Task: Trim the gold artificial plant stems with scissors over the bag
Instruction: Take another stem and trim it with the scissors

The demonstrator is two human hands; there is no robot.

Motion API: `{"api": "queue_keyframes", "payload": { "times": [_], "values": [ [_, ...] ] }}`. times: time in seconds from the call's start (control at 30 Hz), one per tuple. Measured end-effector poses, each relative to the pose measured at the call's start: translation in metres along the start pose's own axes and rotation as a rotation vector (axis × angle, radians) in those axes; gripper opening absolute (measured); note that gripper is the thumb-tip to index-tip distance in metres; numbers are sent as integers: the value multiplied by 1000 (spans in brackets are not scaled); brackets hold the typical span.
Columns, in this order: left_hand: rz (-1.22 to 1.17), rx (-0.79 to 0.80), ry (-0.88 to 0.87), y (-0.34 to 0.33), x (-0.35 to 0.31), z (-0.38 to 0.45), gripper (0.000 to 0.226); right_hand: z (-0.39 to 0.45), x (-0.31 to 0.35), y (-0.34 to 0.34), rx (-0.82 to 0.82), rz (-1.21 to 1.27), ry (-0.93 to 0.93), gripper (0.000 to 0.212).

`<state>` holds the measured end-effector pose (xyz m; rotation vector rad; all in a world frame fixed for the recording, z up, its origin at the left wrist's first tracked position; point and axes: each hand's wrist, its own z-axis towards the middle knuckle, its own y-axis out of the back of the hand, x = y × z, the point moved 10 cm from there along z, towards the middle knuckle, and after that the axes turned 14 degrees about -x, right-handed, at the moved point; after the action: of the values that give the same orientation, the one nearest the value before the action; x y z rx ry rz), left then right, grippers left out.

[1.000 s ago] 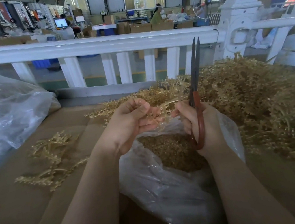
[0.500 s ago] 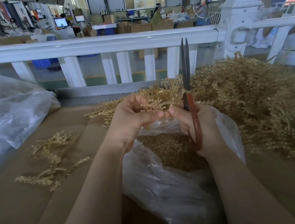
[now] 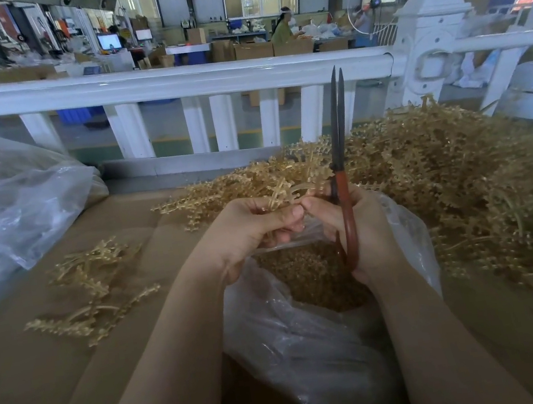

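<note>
Left hand [image 3: 249, 235] pinches a gold stem [image 3: 283, 196] over the open bag [image 3: 311, 332] so trimmings drop in; right hand [image 3: 361, 226] grips the scissors [image 3: 343, 170], blades nearly closed, upright.

- Single view only, head-mounted, wide-angle; no second view for overlap.
- Aimed forward and downward over both forearms onto the cardboard surface [image 3: 38, 388].
- Close range: left hand [image 3: 255, 230] and right hand [image 3: 360, 223] near frame centre.
- Upper frame reaching past a white railing [image 3: 173, 81] into a workshop hall.
- Straight lines bowed toward the edges.
</note>
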<state>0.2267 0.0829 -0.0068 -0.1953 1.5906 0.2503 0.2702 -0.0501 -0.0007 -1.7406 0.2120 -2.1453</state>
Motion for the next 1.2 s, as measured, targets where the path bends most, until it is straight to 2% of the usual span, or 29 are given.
{"api": "queue_keyframes", "payload": {
  "times": [0.17, 0.3, 0.47, 0.6, 0.73, 1.0, 1.2],
  "values": [
    [-149, -89, -22, 12, -7, 4, 18, 2, 0, 6, -89, -36, 17, 41],
    [-367, -261, 27, 34, -4, 9, 15, 1, 8, 5, -95, -171, 145, 32],
    [-479, -305, 43, 42, -4, 11, 9, -3, 7, -1, -43, -489, 268, 29],
    [-478, -296, -3, 44, -10, 10, 6, -5, 3, -4, -10, -787, 337, 37],
    [-404, -252, -82, 42, -18, 8, 9, -7, 1, -8, -13, -958, 395, 46],
    [-337, -202, -202, 40, -28, 4, 21, -7, 5, -7, -47, -1090, 462, 54],
    [-310, -205, -265, 39, -34, 3, 35, -9, 8, -6, -62, -1078, 484, 53]
  ]
}}
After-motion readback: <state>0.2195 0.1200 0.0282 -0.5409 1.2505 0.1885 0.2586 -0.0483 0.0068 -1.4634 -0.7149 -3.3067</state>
